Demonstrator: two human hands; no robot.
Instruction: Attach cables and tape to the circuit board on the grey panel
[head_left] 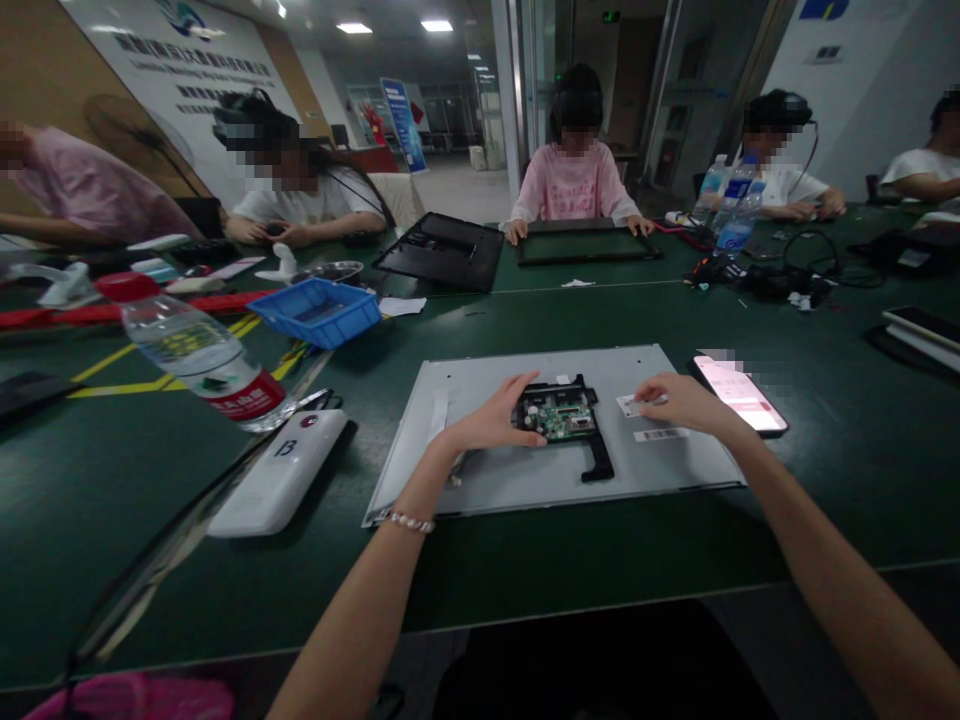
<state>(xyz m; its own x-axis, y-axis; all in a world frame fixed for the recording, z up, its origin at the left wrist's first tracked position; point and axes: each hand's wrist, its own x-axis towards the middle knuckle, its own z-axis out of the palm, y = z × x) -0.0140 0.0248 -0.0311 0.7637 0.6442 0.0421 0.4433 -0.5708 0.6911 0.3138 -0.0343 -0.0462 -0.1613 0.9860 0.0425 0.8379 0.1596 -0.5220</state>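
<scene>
A flat grey metal panel [510, 492], apparently the back of a screen, lies on the green table before me. On its middle sits a green circuit board [568, 422] in a black plastic bracket [598, 460]. My left hand [491, 418] spans the board's left end, thumb at the near edge and fingers at the far edge. To the right, my right hand [679, 402] pinches a small white label [628, 406] at the panel's surface; I cannot tell whether the label is still stuck down. A barcode sticker [660, 435] is just below it.
A lit phone [742, 395] lies right of the panel. On the left are a white power bank [281, 475], a tilted water bottle [206, 355] and a blue tray [319, 312]. Across the table, a person holds a black frame [592, 245] beside a black cover [442, 252].
</scene>
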